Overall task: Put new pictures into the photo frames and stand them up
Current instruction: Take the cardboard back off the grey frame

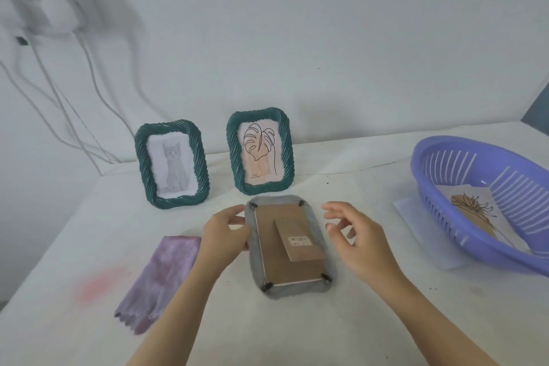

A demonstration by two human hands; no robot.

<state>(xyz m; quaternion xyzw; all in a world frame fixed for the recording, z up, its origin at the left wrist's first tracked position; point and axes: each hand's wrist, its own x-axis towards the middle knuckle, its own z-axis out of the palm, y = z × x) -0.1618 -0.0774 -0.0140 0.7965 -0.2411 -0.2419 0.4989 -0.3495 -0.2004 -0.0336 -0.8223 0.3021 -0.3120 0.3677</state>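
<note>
A photo frame (289,249) lies face down in the middle of the table, its brown cardboard back and folded stand facing up, black clips at the corners. My left hand (224,236) rests against its left edge, fingers spread and touching the rim. Just right of the frame hovers my right hand (355,232), fingers apart, holding nothing. Two green twisted-rim frames stand upright behind: one with a cat picture (172,163), one with a leaf drawing (260,153). A loose picture (472,214) with a line drawing lies in the purple basket (463,151).
A purple cloth (160,273) lies left of my left arm. White paper (407,206) sticks out under the basket at the right. Cables (77,98) hang down the wall at the back left. A pink stain (98,285) marks the table.
</note>
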